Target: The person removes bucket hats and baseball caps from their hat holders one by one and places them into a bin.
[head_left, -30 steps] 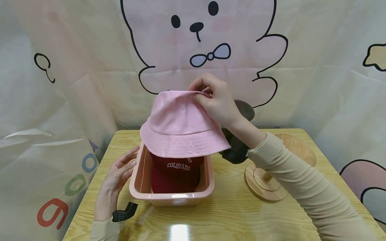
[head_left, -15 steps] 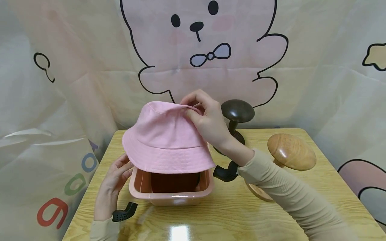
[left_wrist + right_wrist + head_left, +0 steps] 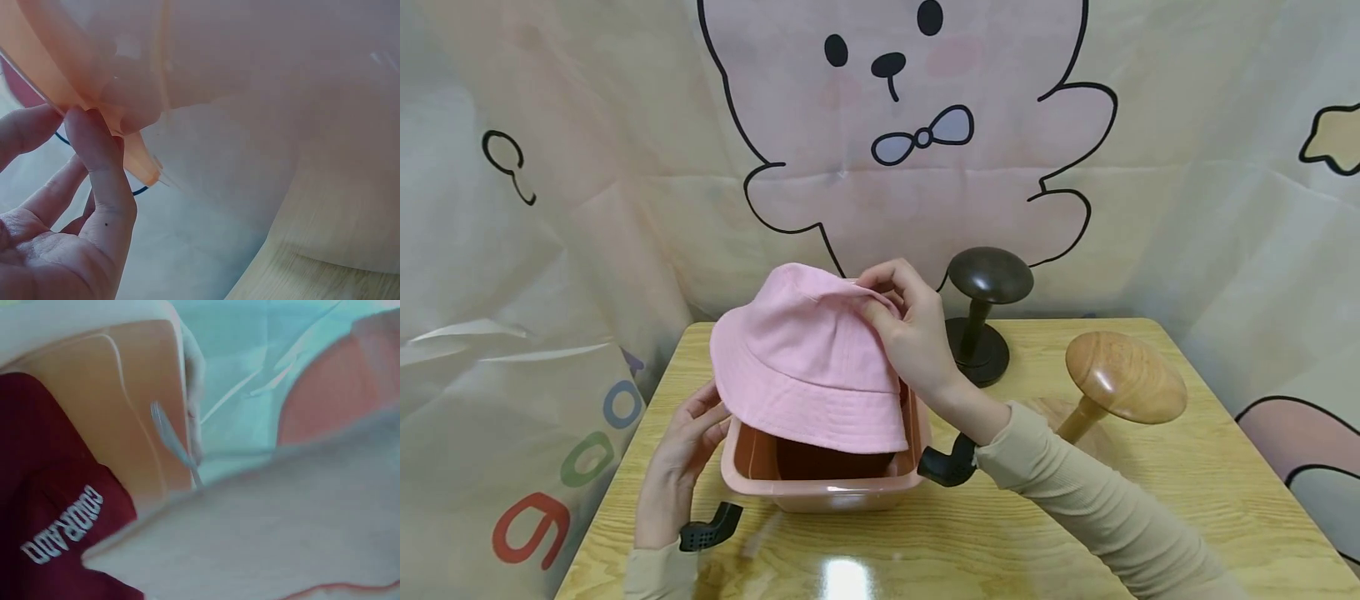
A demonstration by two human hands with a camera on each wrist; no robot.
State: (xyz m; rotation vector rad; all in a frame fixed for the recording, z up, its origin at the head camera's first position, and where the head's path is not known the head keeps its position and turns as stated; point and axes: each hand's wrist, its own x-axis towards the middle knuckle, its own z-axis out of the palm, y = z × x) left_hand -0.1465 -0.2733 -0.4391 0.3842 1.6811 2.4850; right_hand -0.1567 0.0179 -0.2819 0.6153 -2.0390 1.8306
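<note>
A pink bucket hat (image 3: 808,367) hangs tilted over the pink plastic basin (image 3: 827,493), covering much of its opening. My right hand (image 3: 913,329) pinches the hat's crown at the upper right between thumb and fingers. Inside the basin lies a dark red cap (image 3: 56,481) with COLORADO lettering, seen in the right wrist view under the hat's pale, blurred cloth. My left hand (image 3: 681,442) rests its fingertips against the basin's left side. The left wrist view shows those fingers (image 3: 103,169) at the basin's rim, fairly straight.
A black hat stand (image 3: 981,312) with a domed top stands behind the basin to the right. Nearer, a light wooden hat stand (image 3: 1123,375) is partly hidden by my right sleeve. The wooden table (image 3: 1000,542) meets a printed cloth backdrop (image 3: 917,217) at the back.
My right hand has lowered the pink bucket hat and shifted it left, down over the basin. The cap's lettering has become hidden in the head view. My left hand has stayed put.
</note>
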